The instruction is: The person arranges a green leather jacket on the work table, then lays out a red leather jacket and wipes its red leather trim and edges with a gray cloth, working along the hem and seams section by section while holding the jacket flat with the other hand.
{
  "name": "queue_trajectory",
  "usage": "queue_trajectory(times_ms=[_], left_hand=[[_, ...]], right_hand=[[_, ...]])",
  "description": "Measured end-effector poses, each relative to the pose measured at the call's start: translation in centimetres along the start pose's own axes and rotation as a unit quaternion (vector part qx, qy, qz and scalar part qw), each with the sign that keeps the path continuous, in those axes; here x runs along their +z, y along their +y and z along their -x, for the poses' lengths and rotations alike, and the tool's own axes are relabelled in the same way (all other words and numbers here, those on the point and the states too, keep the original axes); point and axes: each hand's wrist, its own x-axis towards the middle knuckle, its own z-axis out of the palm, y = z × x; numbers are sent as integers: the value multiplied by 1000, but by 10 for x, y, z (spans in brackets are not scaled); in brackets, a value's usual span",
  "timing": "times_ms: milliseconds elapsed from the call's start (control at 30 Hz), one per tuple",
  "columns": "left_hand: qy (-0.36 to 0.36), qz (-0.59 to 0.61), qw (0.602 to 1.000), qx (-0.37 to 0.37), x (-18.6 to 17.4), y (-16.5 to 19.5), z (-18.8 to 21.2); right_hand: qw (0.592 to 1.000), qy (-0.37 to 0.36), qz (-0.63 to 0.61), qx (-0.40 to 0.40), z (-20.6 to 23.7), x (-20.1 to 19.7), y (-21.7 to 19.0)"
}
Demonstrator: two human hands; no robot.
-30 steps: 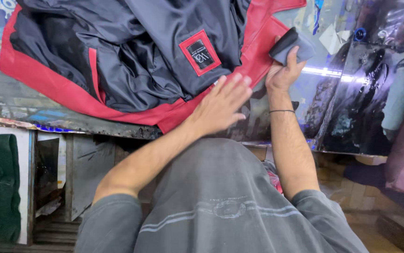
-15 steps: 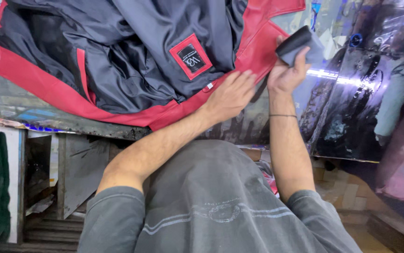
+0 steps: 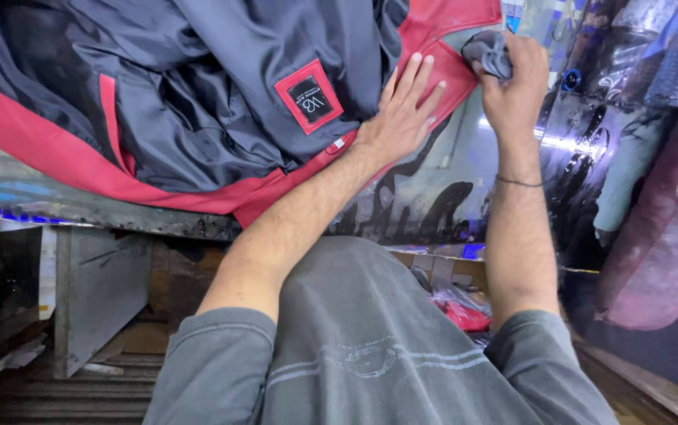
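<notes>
Head view, near to far. At the bottom of the frame lay the person's grey long-sleeved top [image 3: 370, 354], both forearms reaching up from it toward the worktop. Lower left showed grey wooden boards [image 3: 95, 299] under the worktop edge; a crumpled red plastic bag [image 3: 465, 315] sat between the arms, just below that edge.

The left hand [image 3: 402, 118], upper centre, lay flat with fingers spread and pressed on the red leather front panel of the jacket [image 3: 433, 55]; its grip was apart, holding nothing, only pinning the garment down. The right hand [image 3: 516, 86], upper right, carried a thin dark cord at the wrist, and its grip was clamped on a bunched grey cloth [image 3: 487, 53] touching the panel's edge, just beside the left fingertips.

The jacket lay open across the upper left and centre on the dark, glossy, stained worktop [image 3: 433, 205], its dark satin lining [image 3: 197, 79] uppermost, with a black label framed in red [image 3: 309, 96] sewn near the centre.

At the far right hung maroon and teal leather pieces [image 3: 654, 236].

Judged step: wiping the red panel, in progress. The next stroke would call for steady pressure from the flat hand so the leather did not slide.
</notes>
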Motion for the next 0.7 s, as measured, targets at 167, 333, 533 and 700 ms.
queue_trajectory(times_ms=[167, 333, 533, 700], left_hand=[[-4, 63, 998, -11, 3, -4, -3], [-6, 90, 996, -15, 4, -4, -2], [6, 80, 997, -6, 5, -6, -4], [-9, 32, 999, 24, -15, 2, 3]], right_hand=[[997, -48, -8, -53, -31, 20, 4], [996, -55, 66, -16, -11, 13, -2], [980, -69, 150, 115, 28, -38, 19], [997, -11, 14, 78, 37, -8, 35]])
